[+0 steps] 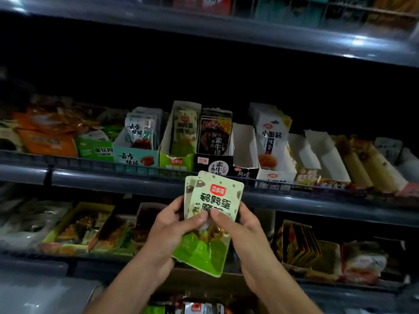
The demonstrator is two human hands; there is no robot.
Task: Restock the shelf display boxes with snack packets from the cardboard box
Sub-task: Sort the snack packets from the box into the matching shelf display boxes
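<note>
Both hands hold a small stack of pale green snack packets (213, 200) upright in front of the middle shelf rail. My left hand (172, 225) grips the stack's left side, thumb across the front. My right hand (238, 225) grips its right side, thumb meeting the left thumb. Straight above on the middle shelf stands the matching green display box (179, 159), with the same green packets standing inside. The cardboard box edge (199, 284) shows dimly beneath my wrists.
The middle shelf holds a row of display boxes: teal (136, 155), black (213, 164), white (274, 155), and near-empty white ones (244, 146) to the right. The lower shelf (86, 227) carries mixed snack packs. A grey rail (113, 177) fronts the shelf.
</note>
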